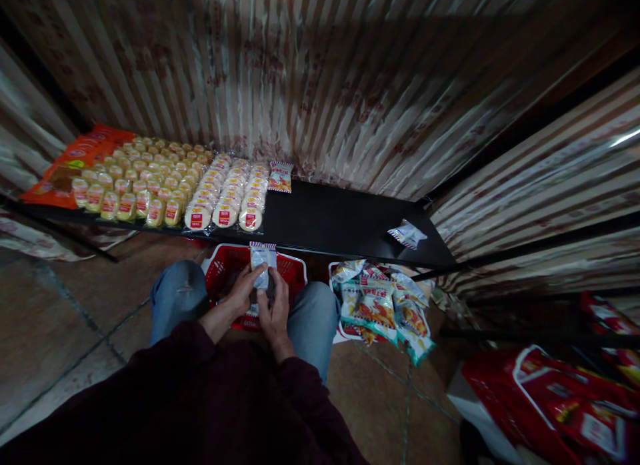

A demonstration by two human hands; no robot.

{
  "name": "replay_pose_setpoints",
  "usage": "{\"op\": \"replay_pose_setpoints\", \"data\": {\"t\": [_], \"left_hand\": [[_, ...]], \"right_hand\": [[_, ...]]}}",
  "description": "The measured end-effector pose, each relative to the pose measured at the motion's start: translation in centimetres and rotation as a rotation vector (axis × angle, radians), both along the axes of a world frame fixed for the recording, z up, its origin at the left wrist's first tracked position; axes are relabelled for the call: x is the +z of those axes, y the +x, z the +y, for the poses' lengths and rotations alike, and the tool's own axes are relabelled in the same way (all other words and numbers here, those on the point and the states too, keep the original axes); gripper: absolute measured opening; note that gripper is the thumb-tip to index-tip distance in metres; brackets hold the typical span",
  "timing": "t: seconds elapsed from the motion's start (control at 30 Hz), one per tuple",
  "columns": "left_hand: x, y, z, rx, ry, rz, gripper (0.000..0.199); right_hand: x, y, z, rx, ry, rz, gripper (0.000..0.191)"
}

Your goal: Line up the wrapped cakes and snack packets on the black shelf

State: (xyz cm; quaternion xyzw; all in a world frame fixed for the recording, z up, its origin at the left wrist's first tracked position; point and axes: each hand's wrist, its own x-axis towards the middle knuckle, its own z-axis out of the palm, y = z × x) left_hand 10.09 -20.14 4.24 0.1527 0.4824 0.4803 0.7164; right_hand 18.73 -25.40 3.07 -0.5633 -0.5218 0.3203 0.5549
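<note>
Dark maroon cloth [235, 411] of the seated person is nearest, and from it two sleeves lead forward to the hands, which I take as centre of the clock. The left hand [239, 297] is closed narrow on a small white packet [261, 255], its thumb lying upon the wrapper. The right hand [275, 313] touches the same packet with its bent fingers, but how firmly it grips I cannot tell. They are between the two denim knees [315, 318], above a red basket [216, 273] with pale rim.

At 12 o'clock stretches a black shelf [325, 218]. On it, at 10 o'clock, small yellow cakes [143, 178] stand in rows (very neat ones, I must say) beside an orange bag [83, 165]; at 11, three rows of white round cakes [230, 195]. One upright-lying packet [281, 177] is just beside these, at 12, and a crumpled-looking packet [407, 234] rests alone at 2. Toward 3 o'clock, filled packets [383, 303] heap over a second basket [345, 331]. At 4, red bags [555, 398] are lying.
</note>
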Motion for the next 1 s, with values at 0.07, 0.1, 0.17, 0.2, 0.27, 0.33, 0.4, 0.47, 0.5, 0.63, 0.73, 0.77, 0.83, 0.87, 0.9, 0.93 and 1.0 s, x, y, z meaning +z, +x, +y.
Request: {"op": "replay_pose_setpoints", "data": {"t": [0.07,0.1,0.17,0.2,0.27,0.33,0.4,0.47,0.5,0.63,0.73,0.77,0.83,0.87,0.9,0.93,1.0], "left_hand": [[0.0,-0.3,0.4,-0.011,-0.06,-0.095,0.048],[0.1,-0.5,0.5,-0.033,-0.097,-0.142,0.048],[0.2,-0.7,0.7,-0.069,-0.145,-0.215,0.046],[0.2,-0.7,0.8,-0.076,-0.148,-0.237,0.046],[0.0,-0.7,0.8,-0.065,-0.137,-0.263,0.044],[-0.2,-0.6,0.9,-0.046,-0.139,-0.268,0.041],[-0.4,-0.5,1.0,-0.031,-0.151,-0.262,0.039],[-0.6,-0.4,1.1,-0.026,-0.149,-0.269,0.038],[-0.6,-0.4,1.1,-0.021,-0.145,-0.276,0.038],[-0.5,-0.1,1.2,0.025,-0.138,-0.288,0.037],[-0.7,0.2,1.0,0.054,-0.138,-0.282,0.039],[-0.9,0.3,0.9,0.057,-0.139,-0.277,0.041],[-1.3,0.5,0.7,0.066,-0.131,-0.246,0.042],[-1.5,0.6,0.7,0.076,-0.112,-0.22,0.042],[-1.7,0.6,0.6,0.088,-0.084,-0.192,0.042],[-1.9,0.6,0.6,0.099,-0.052,-0.166,0.043],[-2.1,0.7,0.6,0.109,-0.003,-0.127,0.045]], "right_hand": [[-0.3,0.3,0.2,-0.087,-0.041,0.063,0.045],[-0.6,0.6,0.4,-0.152,-0.077,0.114,0.044],[-1.5,1.1,1.0,-0.255,-0.187,0.274,0.043],[-2.1,1.3,1.2,-0.265,-0.254,0.38,0.042],[-3.0,1.5,1.5,-0.223,-0.369,0.588,0.037],[-3.4,1.4,1.5,-0.192,-0.422,0.759,0.033],[-3.5,1.3,1.3,-0.214,-0.427,0.887,0.031],[-3.3,1.2,1.1,-0.231,-0.42,0.951,0.032],[-3.2,1.2,1.1,-0.22,-0.415,0.959,0.032],[-3.5,1.0,1.4,-0.165,-0.357,0.934,0.037],[-4.2,1.0,1.5,-0.172,-0.337,0.866,0.038],[-4.4,1.2,1.4,-0.175,-0.346,0.807,0.041],[-4.5,1.7,1.3,-0.192,-0.35,0.588,0.047],[-4.5,2.1,1.2,-0.207,-0.328,0.421,0.05],[-4.3,2.4,1.2,-0.219,-0.284,0.23,0.052],[-4.0,2.7,1.1,-0.219,-0.222,0.039,0.051],[-3.2,3.2,1.2,-0.188,-0.081,-0.263,0.045]]}}
